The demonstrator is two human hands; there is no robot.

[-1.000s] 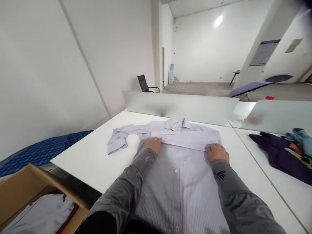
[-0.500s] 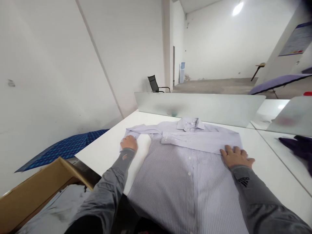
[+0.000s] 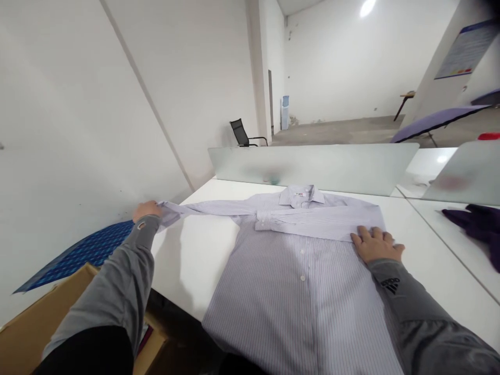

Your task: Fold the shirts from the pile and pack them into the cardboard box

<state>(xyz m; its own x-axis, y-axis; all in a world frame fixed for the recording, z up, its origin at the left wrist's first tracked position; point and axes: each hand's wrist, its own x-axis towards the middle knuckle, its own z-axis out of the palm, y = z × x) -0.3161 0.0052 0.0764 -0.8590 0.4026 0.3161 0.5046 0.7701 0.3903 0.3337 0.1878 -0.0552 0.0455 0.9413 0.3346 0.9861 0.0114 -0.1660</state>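
A striped light-purple dress shirt (image 3: pixel 273 281) lies front up on the white table (image 3: pixel 195 260), its collar toward the far side and its lower part reaching the near edge. One sleeve is folded across the chest, with its cuff near the middle. My left hand (image 3: pixel 147 210) is closed on the cuff end of the other sleeve and holds it stretched out to the left, past the table's side. My right hand (image 3: pixel 377 245) rests flat with spread fingers on the fold of the sleeve at the shirt's right side.
A frosted glass divider (image 3: pixel 312 167) runs along the table's far edge. Dark purple cloth (image 3: pixel 474 229) lies at the right. On the left are a cardboard box (image 3: pixel 50 307), partly behind my arm, and a blue checked umbrella (image 3: pixel 89 250). A black chair (image 3: pixel 240 133) stands beyond the divider.
My left hand has moved left and away from me, pulling the sleeve from bent to nearly straight. My right hand stays in place on the shirt. The view has shifted slightly.
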